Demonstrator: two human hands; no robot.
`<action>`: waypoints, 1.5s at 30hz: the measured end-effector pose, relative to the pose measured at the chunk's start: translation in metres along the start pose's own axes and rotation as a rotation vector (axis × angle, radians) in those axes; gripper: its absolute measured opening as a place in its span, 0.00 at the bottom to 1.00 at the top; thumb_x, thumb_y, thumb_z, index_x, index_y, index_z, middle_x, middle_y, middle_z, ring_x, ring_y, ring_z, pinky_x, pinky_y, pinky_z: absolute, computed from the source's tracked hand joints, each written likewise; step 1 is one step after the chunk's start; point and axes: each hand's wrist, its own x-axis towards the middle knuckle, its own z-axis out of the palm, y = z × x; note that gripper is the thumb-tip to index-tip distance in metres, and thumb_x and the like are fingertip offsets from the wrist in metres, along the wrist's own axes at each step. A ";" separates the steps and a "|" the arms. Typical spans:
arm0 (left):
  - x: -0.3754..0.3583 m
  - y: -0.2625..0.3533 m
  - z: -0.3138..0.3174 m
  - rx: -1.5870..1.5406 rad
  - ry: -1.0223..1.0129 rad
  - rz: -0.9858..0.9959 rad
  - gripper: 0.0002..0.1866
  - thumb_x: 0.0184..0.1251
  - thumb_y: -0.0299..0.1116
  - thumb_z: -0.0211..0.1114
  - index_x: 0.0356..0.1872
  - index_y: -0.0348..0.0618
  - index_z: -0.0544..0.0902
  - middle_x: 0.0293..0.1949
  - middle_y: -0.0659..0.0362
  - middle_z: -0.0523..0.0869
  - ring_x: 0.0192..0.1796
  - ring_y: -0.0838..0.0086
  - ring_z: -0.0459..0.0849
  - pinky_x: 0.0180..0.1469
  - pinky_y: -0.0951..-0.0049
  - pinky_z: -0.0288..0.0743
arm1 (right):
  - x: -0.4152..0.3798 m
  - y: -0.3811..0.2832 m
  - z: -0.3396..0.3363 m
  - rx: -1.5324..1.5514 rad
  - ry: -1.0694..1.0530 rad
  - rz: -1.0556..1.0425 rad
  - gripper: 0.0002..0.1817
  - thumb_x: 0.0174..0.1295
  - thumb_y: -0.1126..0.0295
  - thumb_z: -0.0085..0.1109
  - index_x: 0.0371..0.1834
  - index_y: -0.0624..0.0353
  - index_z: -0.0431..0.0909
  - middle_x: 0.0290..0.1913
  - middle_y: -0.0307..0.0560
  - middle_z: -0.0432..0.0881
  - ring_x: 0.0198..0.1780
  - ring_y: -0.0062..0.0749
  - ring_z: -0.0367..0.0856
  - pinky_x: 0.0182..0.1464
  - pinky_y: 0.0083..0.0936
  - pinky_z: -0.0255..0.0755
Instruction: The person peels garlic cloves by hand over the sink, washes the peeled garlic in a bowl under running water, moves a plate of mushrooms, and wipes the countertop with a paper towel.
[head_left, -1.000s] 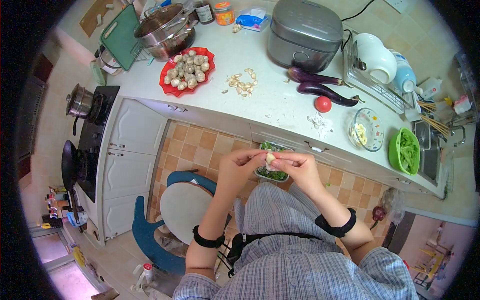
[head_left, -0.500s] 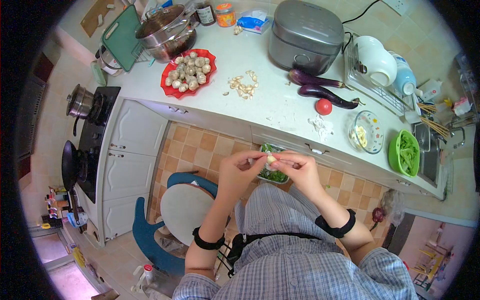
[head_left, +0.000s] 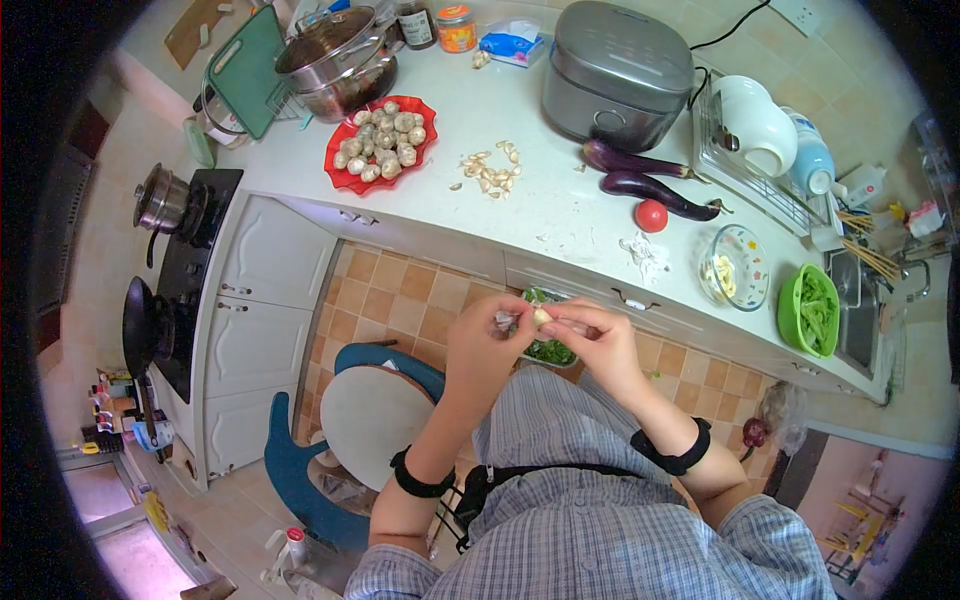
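Observation:
A pale garlic clove (head_left: pixel 541 317) is pinched between the fingertips of my left hand (head_left: pixel 487 338) and my right hand (head_left: pixel 600 340), in front of my body. Some whitish skin shows by my left fingers. Unpeeled cloves (head_left: pixel 490 173) lie loose on the counter, right of a red scalloped plate (head_left: pixel 343 181) heaped with mushroom-like pale bulbs (head_left: pixel 383 138). White peelings (head_left: pixel 642 255) lie near the counter's front edge. Beside them, a clear glass bowl (head_left: pixel 752 263) holds pale cloves.
Two eggplants (head_left: pixel 650 188) and a tomato (head_left: pixel 651 215) lie before the rice cooker (head_left: pixel 620 75). A green basket (head_left: pixel 795 318) of greens stands by the sink. Below my hands is a tray of greens (head_left: pixel 551 352); a blue chair (head_left: pixel 290 480) stands lower left.
My left hand has turned slightly, and more whitish skin shows between its fingers. The clove remains at my fingertips. The counter view has shifted slightly.

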 end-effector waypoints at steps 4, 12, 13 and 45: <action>0.003 -0.020 0.003 -0.322 -0.012 -0.126 0.05 0.54 0.23 0.61 0.33 0.35 0.77 0.30 0.60 0.80 0.32 0.82 0.78 0.33 0.83 0.73 | 0.001 0.004 -0.002 0.251 -0.030 0.148 0.12 0.56 0.76 0.54 0.44 0.69 0.74 0.40 0.48 0.79 0.41 0.28 0.79 0.43 0.19 0.73; 0.002 -0.011 0.003 -0.213 -0.049 -0.025 0.07 0.52 0.23 0.63 0.34 0.37 0.78 0.31 0.60 0.80 0.32 0.83 0.77 0.31 0.85 0.70 | 0.004 0.007 -0.006 0.339 -0.029 0.215 0.13 0.57 0.76 0.52 0.45 0.68 0.73 0.40 0.49 0.79 0.39 0.30 0.80 0.43 0.21 0.74; 0.002 -0.012 0.004 -0.213 -0.049 -0.025 0.07 0.52 0.23 0.63 0.34 0.37 0.78 0.31 0.60 0.80 0.32 0.83 0.77 0.31 0.85 0.70 | 0.004 0.008 -0.006 0.349 -0.028 0.207 0.12 0.57 0.76 0.52 0.45 0.68 0.73 0.41 0.49 0.79 0.39 0.30 0.80 0.43 0.22 0.74; 0.001 -0.017 -0.001 -0.331 -0.158 -0.027 0.05 0.54 0.22 0.61 0.32 0.33 0.81 0.35 0.56 0.82 0.37 0.77 0.79 0.38 0.82 0.72 | -0.005 0.003 -0.004 0.174 0.010 0.172 0.11 0.52 0.78 0.58 0.40 0.67 0.77 0.38 0.46 0.80 0.38 0.24 0.79 0.43 0.17 0.73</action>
